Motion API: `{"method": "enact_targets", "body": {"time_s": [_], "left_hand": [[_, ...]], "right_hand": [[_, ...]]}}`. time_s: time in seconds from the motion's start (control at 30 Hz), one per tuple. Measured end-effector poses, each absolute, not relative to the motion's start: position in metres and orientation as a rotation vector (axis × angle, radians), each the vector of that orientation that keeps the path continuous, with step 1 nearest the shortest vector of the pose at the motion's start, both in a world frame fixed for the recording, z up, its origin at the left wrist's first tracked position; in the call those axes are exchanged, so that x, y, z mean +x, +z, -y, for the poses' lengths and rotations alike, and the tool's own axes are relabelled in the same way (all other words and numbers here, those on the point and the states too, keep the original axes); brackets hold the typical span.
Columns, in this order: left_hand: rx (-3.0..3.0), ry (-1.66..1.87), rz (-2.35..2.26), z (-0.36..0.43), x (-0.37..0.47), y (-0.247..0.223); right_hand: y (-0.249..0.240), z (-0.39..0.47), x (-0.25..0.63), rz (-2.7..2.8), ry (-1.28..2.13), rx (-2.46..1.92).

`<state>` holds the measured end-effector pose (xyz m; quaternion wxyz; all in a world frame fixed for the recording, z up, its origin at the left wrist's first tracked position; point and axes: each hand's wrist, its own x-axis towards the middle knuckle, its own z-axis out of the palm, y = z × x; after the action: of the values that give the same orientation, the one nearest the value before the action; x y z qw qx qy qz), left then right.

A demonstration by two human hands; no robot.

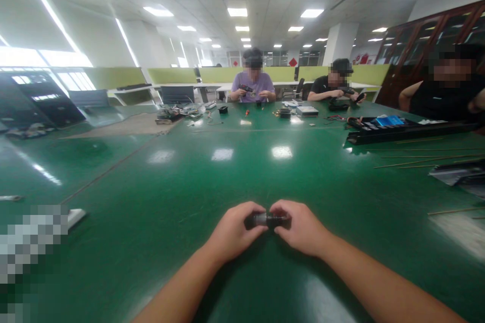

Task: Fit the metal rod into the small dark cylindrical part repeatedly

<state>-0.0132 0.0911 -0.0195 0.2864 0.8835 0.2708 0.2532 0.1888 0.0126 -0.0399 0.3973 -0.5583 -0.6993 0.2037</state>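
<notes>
Low in the head view, a small dark cylinder (266, 219) with a greyish band lies sideways between my two hands; its exact kind is too blurred to tell. My left hand (239, 227) is closed around its left end, thumb below and fingers above. Around the right end my right hand (299, 224) is closed in the same way. The fingertips of both hands nearly meet at its middle. Beneath them is the shiny green tabletop (212, 181). The ends of the cylinder are hidden inside my palms.
Thin brown rods (413, 164) and a long black channel (394, 133) lie at the right. Circuit parts (176, 112) are piled at the far left. Across the table, a person in a purple shirt (252, 86) and two people in black hold or sit near equipment.
</notes>
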Motion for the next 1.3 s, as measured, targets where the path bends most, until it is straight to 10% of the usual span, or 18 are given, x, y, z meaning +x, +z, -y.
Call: {"method": "enact_targets", "body": {"time_s": [1.3], "left_hand": [[2.384,0.696,-0.731,-0.0864,-0.0115,-0.0199]], "right_hand": [[-0.0356,-0.0127,0.1907,1.825,0.417,-1.376]]}}
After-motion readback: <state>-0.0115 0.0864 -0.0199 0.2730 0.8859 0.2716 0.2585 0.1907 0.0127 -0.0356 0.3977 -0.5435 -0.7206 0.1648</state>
